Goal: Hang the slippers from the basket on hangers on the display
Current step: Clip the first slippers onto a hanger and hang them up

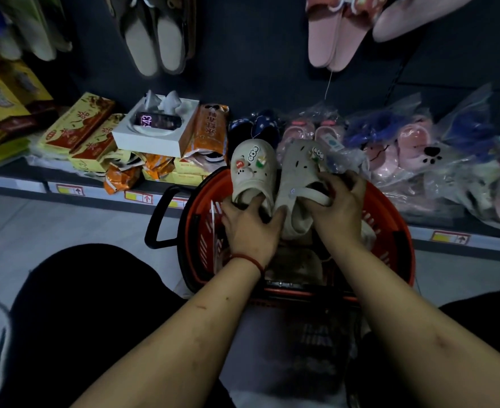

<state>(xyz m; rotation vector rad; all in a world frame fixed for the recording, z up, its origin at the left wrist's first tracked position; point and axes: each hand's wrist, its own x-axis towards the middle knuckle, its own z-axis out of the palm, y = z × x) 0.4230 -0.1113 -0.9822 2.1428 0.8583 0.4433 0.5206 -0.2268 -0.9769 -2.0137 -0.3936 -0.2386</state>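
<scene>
Over the red shopping basket point(390, 225), the left hand point(250, 228) is gripping the heel end of a beige clog point(253, 169) whose charm is reading "COOL". The right hand point(335, 207) is closing its fingers around the strap of the second beige clog point(300, 178). A phone point(158, 121) on the shelf is showing "43".

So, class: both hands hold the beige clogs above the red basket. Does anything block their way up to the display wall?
Nothing visible does. The left hand and right hand hold the beige clogs above the red basket; bare dark wall lies between the hanging pairs.
</scene>
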